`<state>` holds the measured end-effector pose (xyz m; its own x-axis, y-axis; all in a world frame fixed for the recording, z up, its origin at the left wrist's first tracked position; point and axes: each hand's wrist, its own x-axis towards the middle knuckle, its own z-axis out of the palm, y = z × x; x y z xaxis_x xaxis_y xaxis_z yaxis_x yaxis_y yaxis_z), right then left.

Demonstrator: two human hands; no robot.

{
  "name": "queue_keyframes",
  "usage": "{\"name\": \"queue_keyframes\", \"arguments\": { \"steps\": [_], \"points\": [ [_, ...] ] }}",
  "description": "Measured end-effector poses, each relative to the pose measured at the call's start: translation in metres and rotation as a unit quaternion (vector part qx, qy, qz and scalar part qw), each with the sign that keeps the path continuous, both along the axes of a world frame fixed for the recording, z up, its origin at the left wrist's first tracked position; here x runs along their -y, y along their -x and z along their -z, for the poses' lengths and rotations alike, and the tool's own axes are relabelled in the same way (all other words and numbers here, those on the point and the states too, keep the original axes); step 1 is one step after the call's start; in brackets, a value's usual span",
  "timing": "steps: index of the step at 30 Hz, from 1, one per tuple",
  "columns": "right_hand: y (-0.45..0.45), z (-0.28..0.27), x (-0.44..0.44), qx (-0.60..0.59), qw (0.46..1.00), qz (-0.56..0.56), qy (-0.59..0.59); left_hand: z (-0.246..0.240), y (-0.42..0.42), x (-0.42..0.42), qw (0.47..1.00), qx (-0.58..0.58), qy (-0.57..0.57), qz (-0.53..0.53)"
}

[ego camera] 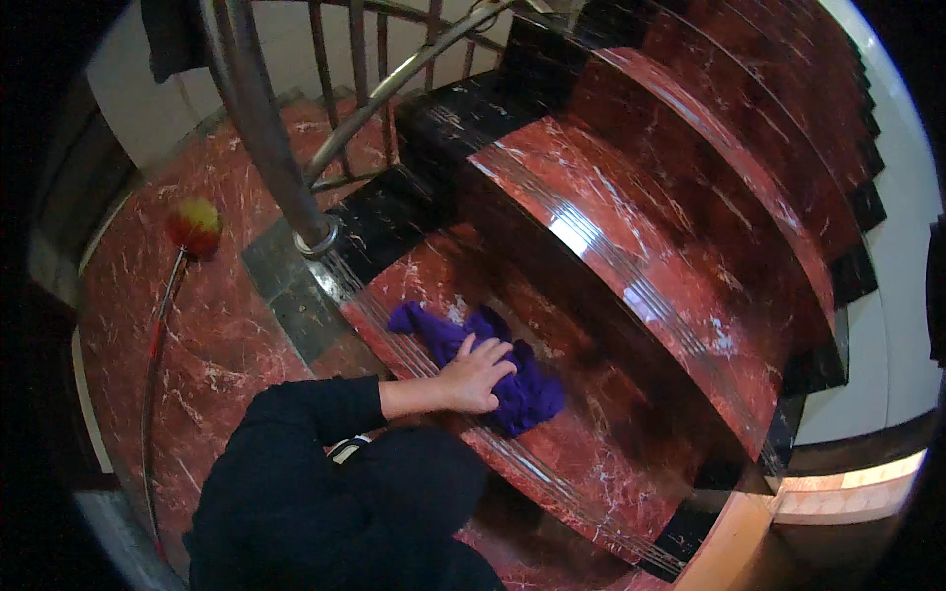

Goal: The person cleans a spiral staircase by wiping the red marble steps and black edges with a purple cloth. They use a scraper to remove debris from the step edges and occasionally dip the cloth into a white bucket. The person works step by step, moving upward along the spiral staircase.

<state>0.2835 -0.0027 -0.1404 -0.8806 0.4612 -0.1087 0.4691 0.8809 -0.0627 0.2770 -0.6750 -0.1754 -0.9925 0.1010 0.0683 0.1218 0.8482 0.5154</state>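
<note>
My left hand (477, 375) presses a crumpled purple cloth (536, 395) onto a red marble stair tread (591, 458), palm down. Its fingers are spread and bent over the cloth, holding it. Part of the cloth is hidden under the palm. One end of it reaches left to the grooved strips along the tread's front edge (403, 347). A black sleeve (318, 406) covers my arm almost to the wrist. My bent knee (436, 473), in dark clothing, is just below the hand. My right hand is out of view.
Curved steps (665, 199) with black side borders rise to the upper right. A metal newel post (273, 133) and a sloping handrail (392, 85) stand at the upper left. On the left floor lies a long-handled tool with a round red and yellow head (194, 227).
</note>
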Motion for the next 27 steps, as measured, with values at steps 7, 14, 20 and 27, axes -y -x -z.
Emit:
{"name": "queue_keyframes", "arguments": {
  "steps": [7,14,20,27],
  "points": [
    [0.02,-0.132,0.119,-0.138,0.974,-0.165,0.074,0.007,-0.008,0.039,0.991,-0.013,-0.106,0.082],
    [0.06,-0.15,0.399,0.022,0.851,-0.379,0.364,0.011,-0.05,0.068,0.987,-0.137,-0.085,-0.008],
    [0.066,-0.075,0.645,0.146,0.74,-0.592,0.284,0.035,-0.062,0.051,0.987,-0.161,-0.018,-0.02],
    [0.049,-0.057,0.683,0.209,0.665,-0.716,0.037,0.055,-0.065,0.052,0.972,-0.216,-0.096,0.0]
  ]
}}
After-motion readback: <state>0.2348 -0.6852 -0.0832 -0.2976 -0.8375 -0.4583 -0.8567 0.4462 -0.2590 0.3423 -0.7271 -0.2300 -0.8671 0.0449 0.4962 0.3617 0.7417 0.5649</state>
